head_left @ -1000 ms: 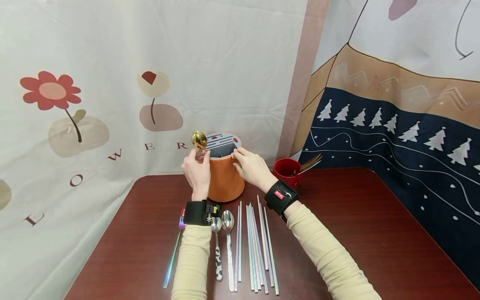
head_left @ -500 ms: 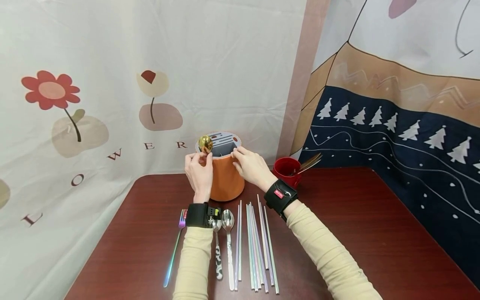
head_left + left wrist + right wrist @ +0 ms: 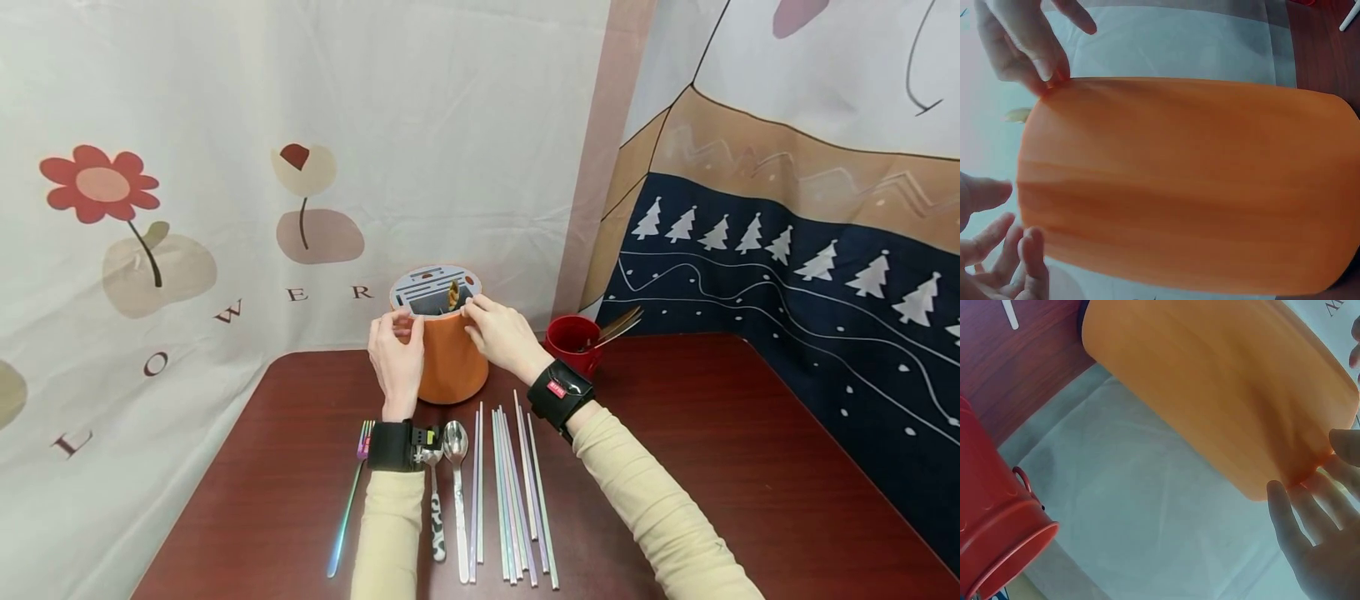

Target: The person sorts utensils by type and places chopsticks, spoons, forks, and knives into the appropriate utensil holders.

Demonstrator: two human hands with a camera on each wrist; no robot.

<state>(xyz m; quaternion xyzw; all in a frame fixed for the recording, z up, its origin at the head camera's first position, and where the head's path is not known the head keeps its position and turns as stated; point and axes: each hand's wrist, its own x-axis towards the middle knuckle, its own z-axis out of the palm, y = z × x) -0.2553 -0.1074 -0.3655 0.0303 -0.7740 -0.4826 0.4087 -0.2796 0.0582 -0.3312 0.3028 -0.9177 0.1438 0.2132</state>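
An orange utensil holder [image 3: 453, 367] with a grey inside and a printed card top stands at the back of the table. My right hand [image 3: 504, 333] pinches its right rim between thumb and fingers. By the left rim is my left hand [image 3: 397, 354], its fingers loosely bent and holding nothing; in the left wrist view these fingers [image 3: 1000, 256] are spread beside the holder's edge. A gold spoon [image 3: 453, 295] stands inside the holder, only its head showing above the rim. Whether the left fingertips touch the rim, I cannot tell.
Before the holder lie a rainbow fork [image 3: 347, 508], a spoon with a spotted handle [image 3: 437, 525], a larger silver spoon [image 3: 457, 483] and several pearly chopsticks [image 3: 513, 500]. A red bucket [image 3: 573, 342] with cutlery stands at the right. Curtains hang behind the table [image 3: 712, 467].
The gold spoon, pinched by the left hand before, has passed right into the holder and been let go. The left hand stays at the left rim; the right hand has kept its grip.
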